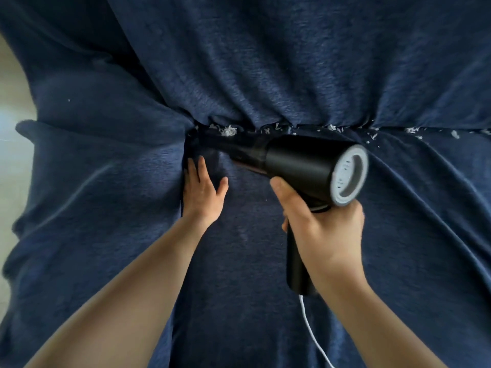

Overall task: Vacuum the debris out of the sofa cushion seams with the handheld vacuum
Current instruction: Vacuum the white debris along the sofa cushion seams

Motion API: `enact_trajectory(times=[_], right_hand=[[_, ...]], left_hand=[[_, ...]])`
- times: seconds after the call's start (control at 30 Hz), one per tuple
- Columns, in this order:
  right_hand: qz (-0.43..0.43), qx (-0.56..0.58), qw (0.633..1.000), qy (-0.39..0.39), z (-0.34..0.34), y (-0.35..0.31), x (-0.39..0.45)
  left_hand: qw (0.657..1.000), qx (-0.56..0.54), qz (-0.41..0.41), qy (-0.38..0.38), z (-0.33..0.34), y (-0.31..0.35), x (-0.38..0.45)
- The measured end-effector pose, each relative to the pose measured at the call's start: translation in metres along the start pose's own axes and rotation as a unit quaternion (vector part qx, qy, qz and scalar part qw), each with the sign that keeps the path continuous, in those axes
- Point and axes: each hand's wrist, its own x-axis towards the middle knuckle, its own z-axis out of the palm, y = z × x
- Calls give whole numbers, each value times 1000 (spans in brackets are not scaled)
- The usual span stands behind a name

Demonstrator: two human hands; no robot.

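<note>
A dark blue sofa cover (265, 62) fills the view, with a horizontal seam (305, 127) between back and seat cushion. White debris scraps (228, 130) lie along that seam, from the middle out to the right. My right hand (324, 235) grips the handle of a black handheld vacuum (297, 160). Its narrow nozzle (212, 143) points left into the corner where the seam meets a vertical gap. My left hand (203, 187) presses flat with straight fingers on the seat cushion just below the nozzle, beside the vertical gap.
A white cord (310, 333) hangs from the bottom of the vacuum handle down over the seat. The sofa's left arm cushion (93, 155) bulges at the left. A strip of pale floor (10, 102) shows at the far left edge.
</note>
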Motion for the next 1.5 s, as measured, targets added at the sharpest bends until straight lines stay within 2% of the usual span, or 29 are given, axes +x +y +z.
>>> enact_trajectory(times=[0.13,0.3,0.43,0.53,0.7,0.9,1.1,1.27,1.5], right_hand=[[-26,-51,998,-21,18,4,11],[-35,1,999,20,24,6,25],[-72,-32,997,-16,38,6,25],[-65,-33,997,-23,52,11,29],[-56,1,998,30,59,16,30],[-12,-2,1000,2,64,16,30],[3,22,999,50,59,16,21],[31,17,999,23,72,15,25],[-1,12,997,72,41,20,7]], left_hand=[[999,7,-33,-13,7,-13,11],[1000,18,-20,12,18,-19,11],[998,44,-25,25,24,-20,12],[998,50,-22,28,27,-24,13],[998,43,-22,27,30,-26,15],[998,45,-21,33,30,-29,15],[999,28,-12,44,30,-27,14],[999,28,-10,34,29,-28,15],[999,-12,23,39,19,-16,18]])
